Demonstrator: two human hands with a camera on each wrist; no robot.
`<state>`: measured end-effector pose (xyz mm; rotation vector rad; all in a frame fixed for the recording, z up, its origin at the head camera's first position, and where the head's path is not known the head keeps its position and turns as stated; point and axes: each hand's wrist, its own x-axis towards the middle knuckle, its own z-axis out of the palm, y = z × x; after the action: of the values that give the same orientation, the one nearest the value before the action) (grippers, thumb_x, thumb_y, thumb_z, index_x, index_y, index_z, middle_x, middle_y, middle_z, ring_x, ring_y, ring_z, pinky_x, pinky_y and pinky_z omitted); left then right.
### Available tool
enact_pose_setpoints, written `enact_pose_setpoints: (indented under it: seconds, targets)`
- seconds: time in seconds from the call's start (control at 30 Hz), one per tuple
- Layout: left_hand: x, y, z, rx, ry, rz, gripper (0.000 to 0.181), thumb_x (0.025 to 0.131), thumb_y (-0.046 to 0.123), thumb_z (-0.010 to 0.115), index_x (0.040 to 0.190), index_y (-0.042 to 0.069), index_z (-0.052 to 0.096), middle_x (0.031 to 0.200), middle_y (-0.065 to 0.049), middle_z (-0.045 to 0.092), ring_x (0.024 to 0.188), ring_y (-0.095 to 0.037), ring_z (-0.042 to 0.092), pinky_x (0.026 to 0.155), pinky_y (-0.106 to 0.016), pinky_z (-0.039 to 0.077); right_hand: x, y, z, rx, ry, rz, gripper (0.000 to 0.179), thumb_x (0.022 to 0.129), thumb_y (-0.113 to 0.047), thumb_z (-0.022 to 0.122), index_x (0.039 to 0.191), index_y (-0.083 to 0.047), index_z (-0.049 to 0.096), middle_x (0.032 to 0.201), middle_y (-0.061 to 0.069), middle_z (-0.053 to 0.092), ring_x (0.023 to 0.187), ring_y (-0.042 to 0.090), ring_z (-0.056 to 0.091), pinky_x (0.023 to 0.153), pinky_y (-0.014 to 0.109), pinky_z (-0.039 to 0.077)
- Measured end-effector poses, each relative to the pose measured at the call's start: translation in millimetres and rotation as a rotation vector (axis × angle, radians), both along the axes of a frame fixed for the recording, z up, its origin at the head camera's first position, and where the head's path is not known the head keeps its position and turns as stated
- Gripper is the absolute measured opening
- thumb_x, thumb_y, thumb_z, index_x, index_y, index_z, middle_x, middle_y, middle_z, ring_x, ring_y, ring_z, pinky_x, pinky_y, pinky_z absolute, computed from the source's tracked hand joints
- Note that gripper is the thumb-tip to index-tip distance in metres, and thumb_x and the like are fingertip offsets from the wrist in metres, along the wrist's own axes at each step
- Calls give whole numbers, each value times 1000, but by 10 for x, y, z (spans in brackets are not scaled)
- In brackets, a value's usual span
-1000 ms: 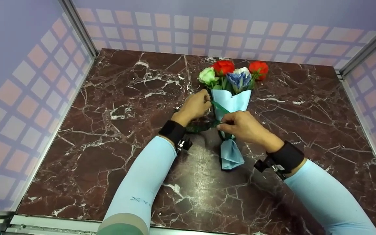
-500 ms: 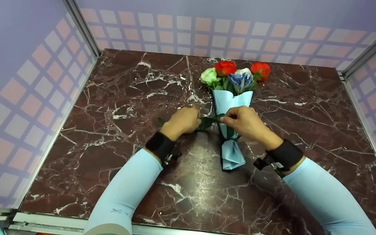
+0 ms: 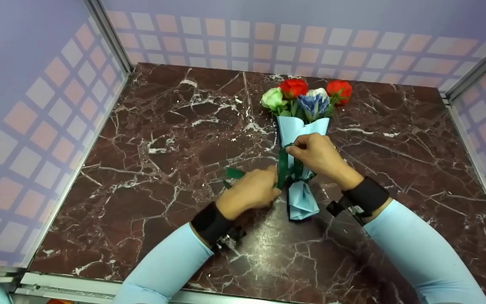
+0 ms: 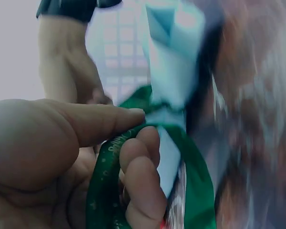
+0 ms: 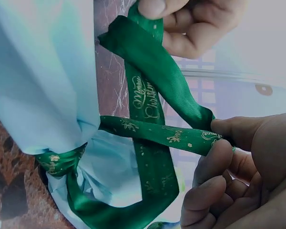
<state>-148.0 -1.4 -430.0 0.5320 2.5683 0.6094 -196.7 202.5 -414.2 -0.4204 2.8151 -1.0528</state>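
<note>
A bouquet of artificial flowers (image 3: 314, 103) lies on the table, wrapped in light blue paper (image 3: 303, 202). Round its gathered waist runs a green ribbon (image 5: 62, 160) with gold "Merry Christmas" lettering. My left hand (image 3: 251, 190), left of the waist, pinches one length of the ribbon (image 4: 104, 176) between thumb and fingers; a tail sticks out behind it. Over the wrapping, my right hand (image 3: 321, 156) pinches another length between thumb and index finger. In the right wrist view the two lengths cross between the hands, and a ribbon loop hangs below.
The brown marbled tabletop (image 3: 175, 147) surrounds the bouquet. Patterned panels, such as the back wall (image 3: 238, 38), enclose it at the back and sides. A metal rail (image 3: 70, 289) runs along the front edge.
My left hand has come down from beside the upper wrapping to the bouquet's waist, drawing the ribbon along. My right hand has risen slightly, still pinching its length.
</note>
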Motion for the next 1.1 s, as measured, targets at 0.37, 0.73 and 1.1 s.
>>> enact_pose_setpoints:
  seconds: [0.37,0.73,1.1]
  targets:
    - [111,309,-84,833,-663,193,25,102,2,64,125,-3,55,97,-17,73,66,-17,68,63,-26,62,-11,-5,54,37,-2,47,38,105,-29,67,70,-16,60,58,-1,56,55,18,59,54,31,40]
    - [174,768,-39,1213,-852,299,34,89,-18,42,110,7,51,77,1,45,66,-12,41,62,-23,39,-47,52,264,124,-89,172,22,104,-22,65,90,-9,75,72,2,69,65,20,66,68,35,49]
    - [296,973,-40,972,-705,126,91,89,-13,57,168,2,13,142,1,51,86,-11,49,72,-21,42,-2,27,316,199,-44,254,18,102,-22,67,89,-14,77,69,-2,67,61,14,59,64,33,44]
